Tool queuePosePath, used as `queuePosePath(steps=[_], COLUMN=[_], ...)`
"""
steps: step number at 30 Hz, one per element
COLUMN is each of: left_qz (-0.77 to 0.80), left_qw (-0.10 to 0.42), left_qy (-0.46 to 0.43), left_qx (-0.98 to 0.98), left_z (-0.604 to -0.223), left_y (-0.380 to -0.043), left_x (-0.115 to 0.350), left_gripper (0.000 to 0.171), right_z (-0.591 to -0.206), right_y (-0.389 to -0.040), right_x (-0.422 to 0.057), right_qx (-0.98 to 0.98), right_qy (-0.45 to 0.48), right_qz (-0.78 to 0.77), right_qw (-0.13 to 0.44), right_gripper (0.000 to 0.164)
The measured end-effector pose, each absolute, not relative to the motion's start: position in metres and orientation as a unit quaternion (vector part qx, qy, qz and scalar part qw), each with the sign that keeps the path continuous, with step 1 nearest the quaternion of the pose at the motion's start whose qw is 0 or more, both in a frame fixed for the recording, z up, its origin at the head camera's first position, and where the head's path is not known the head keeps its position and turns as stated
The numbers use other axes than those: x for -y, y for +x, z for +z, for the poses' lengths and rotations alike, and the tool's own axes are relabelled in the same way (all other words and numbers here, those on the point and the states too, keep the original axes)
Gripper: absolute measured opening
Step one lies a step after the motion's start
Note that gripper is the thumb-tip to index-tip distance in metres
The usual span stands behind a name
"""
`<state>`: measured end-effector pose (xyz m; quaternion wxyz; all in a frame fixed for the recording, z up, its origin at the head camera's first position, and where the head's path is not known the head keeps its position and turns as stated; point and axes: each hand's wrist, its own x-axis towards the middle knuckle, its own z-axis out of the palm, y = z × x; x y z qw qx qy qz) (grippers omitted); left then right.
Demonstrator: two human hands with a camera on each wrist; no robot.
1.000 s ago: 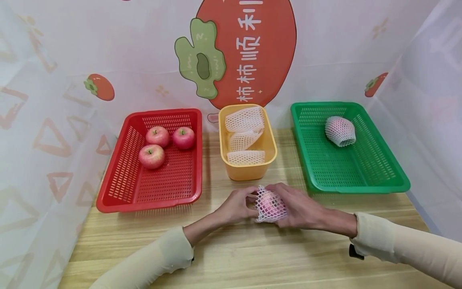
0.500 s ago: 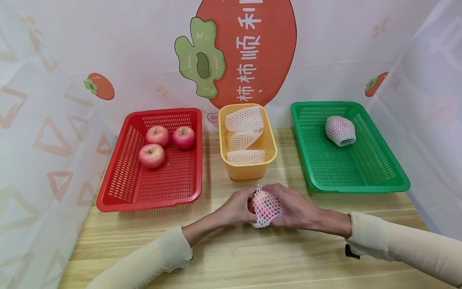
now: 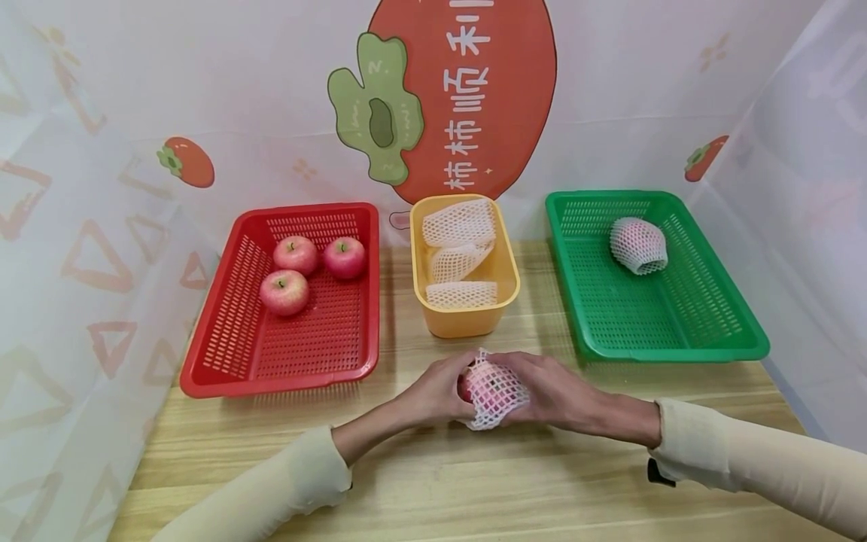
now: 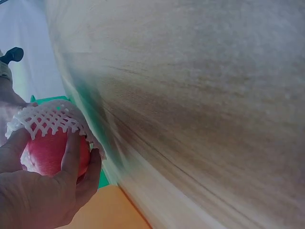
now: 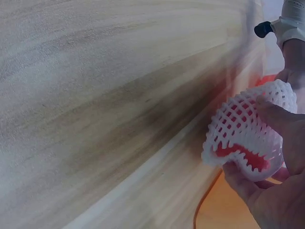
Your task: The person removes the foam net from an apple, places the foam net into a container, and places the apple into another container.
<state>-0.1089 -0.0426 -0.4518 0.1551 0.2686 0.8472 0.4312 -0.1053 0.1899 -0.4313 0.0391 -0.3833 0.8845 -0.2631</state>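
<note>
Between my hands, over the front of the wooden table, is a red apple [image 4: 50, 155] partly inside a white foam net sleeve [image 3: 500, 395]. My left hand [image 3: 436, 391] curls round its left side, fingers on the bare red skin at the net's edge in the left wrist view. From the right, my right hand [image 3: 558, 391] grips the netted side, its thumb [image 5: 274, 114] on the mesh. A small patch of red skin shows through the net's other opening in the right wrist view.
A red basket [image 3: 278, 388] at left holds three bare apples [image 3: 285, 293]. Behind my hands stands a yellow bin [image 3: 467, 324] with several foam nets [image 3: 460, 295]. At right, a green basket [image 3: 677, 354] holds one netted apple [image 3: 638, 245]. A printed curtain [image 3: 271, 90] hangs behind.
The netted apple has shifted slightly left and turned, with red skin now showing at its left side. My left hand has closed round that side; the right hand has moved slightly left with it.
</note>
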Motion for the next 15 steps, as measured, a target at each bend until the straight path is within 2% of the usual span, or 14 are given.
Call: queuePosePath(steps=[4, 15], left_qz=[0.43, 0.443], left_qw=[0.147, 0.133], left_qy=[0.268, 0.247], left_qx=[-0.85, -0.852], left_z=[-0.45, -0.443], left_y=[-0.108, -0.101], left_x=[0.047, 0.066], left_gripper=[0.071, 0.083], right_z=[-0.428, -0.418], right_y=[-0.106, -0.108], right_x=[-0.19, -0.188], right_qx=[-0.879, -0.854], right_qy=[-0.394, -0.435], right_qz=[-0.265, -0.284], right_qw=[0.03, -0.013], right_gripper=[0.081, 0.047])
